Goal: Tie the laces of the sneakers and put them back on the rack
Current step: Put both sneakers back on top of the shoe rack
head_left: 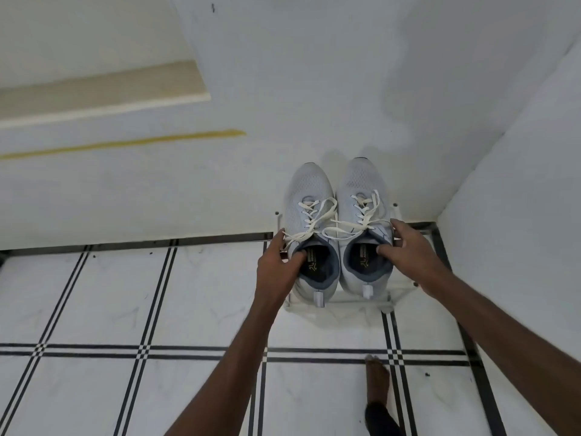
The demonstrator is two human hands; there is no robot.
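Note:
Two pale grey mesh sneakers with white laces stand side by side, toes to the wall, on a low white rack (385, 302) in the room's corner. My left hand (278, 262) grips the collar of the left sneaker (309, 196), thumb inside the opening. My right hand (408, 250) grips the collar of the right sneaker (361, 184) the same way. The laces (327, 220) lie in loose loops and trail across both tongues; whether they are knotted I cannot tell.
White walls close in behind and to the right of the rack. White floor tiles (201, 294) with black lines spread to the left and front. My bare foot (377, 379) stands on the floor just before the rack.

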